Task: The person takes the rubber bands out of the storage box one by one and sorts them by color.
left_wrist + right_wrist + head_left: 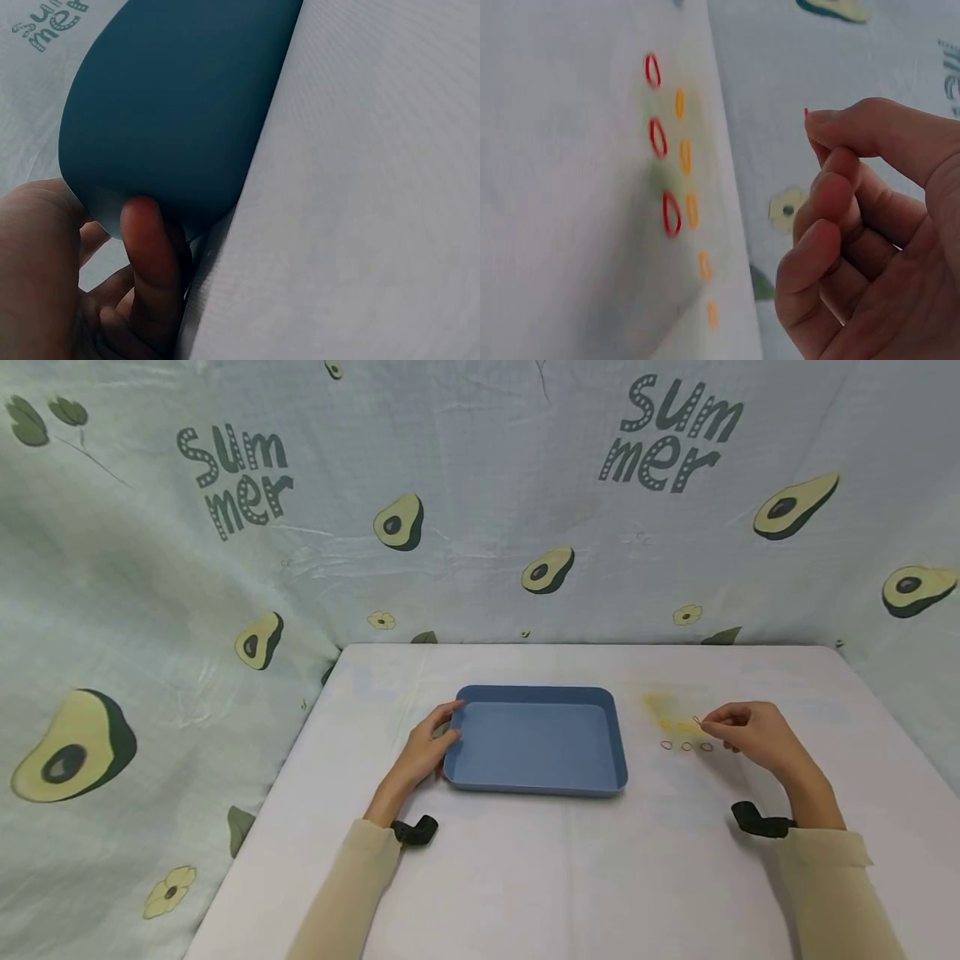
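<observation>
A shallow blue tray lies on the white-covered table. My left hand grips its left side, with fingers at the far left corner and the thumb on the near part of that edge. In the left wrist view a fingertip presses against the blue tray wall. To the right of the tray, my right hand pinches a small red rubber band between thumb and forefinger, above the table. Only a bit of that band shows past the fingertips in the right wrist view.
Three red rubber bands lie in a row on the table, beside a line of several yellow-orange rubber bands. Behind the table hangs a pale cloth printed with avocados and lettering. Each wrist wears a black camera band.
</observation>
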{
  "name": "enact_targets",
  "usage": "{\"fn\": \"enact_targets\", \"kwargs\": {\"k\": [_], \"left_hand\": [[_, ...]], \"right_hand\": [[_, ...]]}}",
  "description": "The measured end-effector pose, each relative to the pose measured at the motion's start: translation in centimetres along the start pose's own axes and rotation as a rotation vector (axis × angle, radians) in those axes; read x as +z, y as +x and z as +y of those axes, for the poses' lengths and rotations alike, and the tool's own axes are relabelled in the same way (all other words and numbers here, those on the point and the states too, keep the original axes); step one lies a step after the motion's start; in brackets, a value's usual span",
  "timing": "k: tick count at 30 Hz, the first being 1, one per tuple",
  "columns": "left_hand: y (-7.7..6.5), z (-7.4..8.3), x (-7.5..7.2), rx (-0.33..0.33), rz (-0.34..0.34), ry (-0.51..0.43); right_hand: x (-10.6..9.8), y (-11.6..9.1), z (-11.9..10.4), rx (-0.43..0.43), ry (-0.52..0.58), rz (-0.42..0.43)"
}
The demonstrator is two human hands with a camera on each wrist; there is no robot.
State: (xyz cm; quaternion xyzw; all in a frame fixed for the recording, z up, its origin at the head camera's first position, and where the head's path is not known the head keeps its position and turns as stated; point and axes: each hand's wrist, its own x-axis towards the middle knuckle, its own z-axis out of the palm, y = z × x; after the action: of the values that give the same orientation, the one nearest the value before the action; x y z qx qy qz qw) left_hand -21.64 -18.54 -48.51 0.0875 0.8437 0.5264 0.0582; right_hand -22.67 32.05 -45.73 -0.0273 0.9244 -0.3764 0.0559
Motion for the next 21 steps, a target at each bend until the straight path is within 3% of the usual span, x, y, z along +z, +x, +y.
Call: {"fn": "enact_targets", "kwargs": {"k": [2,10,21], "left_hand": [[0.0,0.1,0.0,-0.011,-0.002,-0.015],[1.1,-2.6,0.6,0.015,0.043,-0.01],[1.1,-2.6,0.8,0.002,0.049,-0.018]], "right_hand": [[-0.3,-0.1,0.9,0.028,0.008,-0.015],[-0.9,-0.4,3.5,0.124,-0.031,-0.033],[-0.6,-0.4,4.9,0.162,-0.12,-0.025]]}}
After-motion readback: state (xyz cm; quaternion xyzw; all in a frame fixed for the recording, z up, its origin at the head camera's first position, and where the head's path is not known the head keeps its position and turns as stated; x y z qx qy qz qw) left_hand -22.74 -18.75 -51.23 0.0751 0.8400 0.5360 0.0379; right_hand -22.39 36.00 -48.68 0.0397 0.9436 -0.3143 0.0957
